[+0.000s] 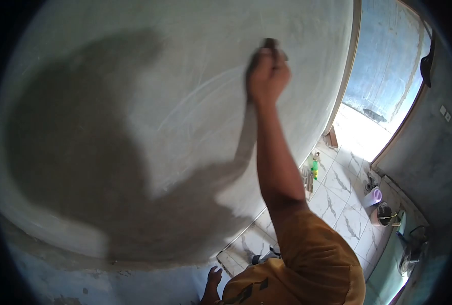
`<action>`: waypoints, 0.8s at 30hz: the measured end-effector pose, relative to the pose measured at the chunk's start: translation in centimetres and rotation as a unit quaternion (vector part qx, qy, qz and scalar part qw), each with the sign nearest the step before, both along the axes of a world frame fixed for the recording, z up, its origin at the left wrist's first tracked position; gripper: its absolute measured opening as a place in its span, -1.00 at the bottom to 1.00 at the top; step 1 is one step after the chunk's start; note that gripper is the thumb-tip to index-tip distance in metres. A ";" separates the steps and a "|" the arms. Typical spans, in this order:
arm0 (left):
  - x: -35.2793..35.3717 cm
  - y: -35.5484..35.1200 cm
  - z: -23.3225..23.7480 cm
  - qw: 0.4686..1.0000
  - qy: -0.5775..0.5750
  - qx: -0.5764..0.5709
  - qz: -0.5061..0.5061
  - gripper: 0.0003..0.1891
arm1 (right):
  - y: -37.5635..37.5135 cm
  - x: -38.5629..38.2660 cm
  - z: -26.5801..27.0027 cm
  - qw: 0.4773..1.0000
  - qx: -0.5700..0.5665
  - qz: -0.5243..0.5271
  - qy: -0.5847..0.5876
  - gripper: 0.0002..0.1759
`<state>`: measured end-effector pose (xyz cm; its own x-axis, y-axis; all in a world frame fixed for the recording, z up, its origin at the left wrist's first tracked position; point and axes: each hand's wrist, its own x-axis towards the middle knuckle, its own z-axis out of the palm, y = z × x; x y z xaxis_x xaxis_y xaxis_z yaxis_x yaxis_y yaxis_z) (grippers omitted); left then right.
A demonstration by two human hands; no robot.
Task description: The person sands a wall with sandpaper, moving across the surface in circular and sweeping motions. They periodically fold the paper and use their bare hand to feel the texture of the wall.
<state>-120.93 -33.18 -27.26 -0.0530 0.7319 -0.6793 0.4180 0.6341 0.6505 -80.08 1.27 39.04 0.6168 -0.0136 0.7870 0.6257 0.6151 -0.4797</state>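
My right hand (270, 79) is raised against the grey plastered wall (200, 61), its fingers closed round a small dark block (270, 43). Only the block's upper end shows above my fingers; I cannot tell its exact kind. Pale curved scuff marks run across the plaster to the left of that hand. Low in the view, beside my shirt, my left hand (214, 276) hangs with nothing in it, its fingers loosely bent and apart. A large shadow of my head and arm falls over the wall.
A doorway with a blue wall (383, 56) beyond opens at the right. On the marbled floor tiles (338, 178) stand a green bottle (315, 169), a bucket (383, 214) and a pale purple container (373, 196). A fan (410, 259) is at the lower right.
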 end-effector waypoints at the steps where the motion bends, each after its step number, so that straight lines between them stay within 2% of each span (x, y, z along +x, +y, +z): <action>1: -0.3 -0.3 -0.6 0.999 0.036 0.019 -0.032 -0.32 | -0.5 -2.8 0.4 0.994 0.065 0.023 -0.083 -0.79; 2: 0.0 -0.4 0.2 0.995 0.074 0.038 -0.062 -0.32 | -1.2 -5.6 0.5 0.968 0.094 -0.057 -0.225 -0.87; 3: 0.1 -1.4 0.7 0.997 0.043 -0.026 -0.057 -0.35 | -4.6 -8.4 1.5 0.940 0.085 -0.005 -0.329 -0.92; 5: 0.9 -3.0 3.8 0.992 0.010 -0.128 -0.007 -0.37 | -3.5 -7.2 1.6 0.944 0.088 -0.012 -0.318 -0.95; 7: 0.8 -3.3 3.2 0.994 0.007 -0.110 -0.015 -0.38 | -2.5 -5.5 1.4 0.950 0.094 -0.026 -0.297 -0.97; 9: 0.6 -3.4 2.0 0.996 0.006 -0.088 -0.021 -0.38 | -2.1 -2.1 0.4 0.979 0.020 -0.118 -0.165 -0.72; 10: 0.7 -3.3 1.5 0.996 0.004 -0.085 -0.023 -0.38 | -1.5 -2.0 -0.5 0.977 0.021 -0.118 -0.175 -0.72; 12: 0.6 -2.7 1.1 0.996 0.004 -0.082 -0.025 -0.39 | -1.2 -2.2 -2.8 0.994 0.058 0.029 -0.093 -0.47; 13: 0.5 -2.3 0.8 0.997 0.001 -0.080 -0.019 -0.39 | -1.2 -2.9 -4.1 0.988 0.023 0.073 -0.135 -0.40; 15: 0.5 -2.0 0.6 0.997 -0.011 -0.081 0.003 -0.40 | -4.3 -5.9 -4.9 0.968 -0.049 0.008 -0.245 -0.44; 18: 0.6 -1.3 -0.1 0.986 -0.077 -0.098 0.109 -0.40 | -3.8 -4.1 -4.5 0.950 -0.059 -0.009 -0.306 -0.44; 19: 0.3 -1.2 0.1 0.992 -0.056 -0.083 0.074 -0.41 | -2.6 -2.9 -3.4 0.972 0.012 0.093 -0.214 -0.49; 20: 0.1 -1.0 0.3 0.996 -0.034 -0.073 0.038 -0.41 | -0.8 -0.9 -2.0 0.971 0.081 0.194 -0.117 -0.54; 21: -0.1 -1.1 0.4 0.997 -0.019 -0.066 0.016 -0.41 | 0.4 2.1 -1.3 0.995 -0.037 0.066 -0.068 -0.53; 23: -0.2 -0.7 0.5 0.998 -0.001 -0.056 -0.017 -0.41 | 0.8 2.9 0.0 0.996 -0.074 0.053 -0.014 -0.58; 24: -0.2 -0.5 0.6 0.998 0.008 -0.053 -0.031 -0.42 | 0.6 1.8 -0.7 0.996 -0.033 0.031 -0.077 -0.57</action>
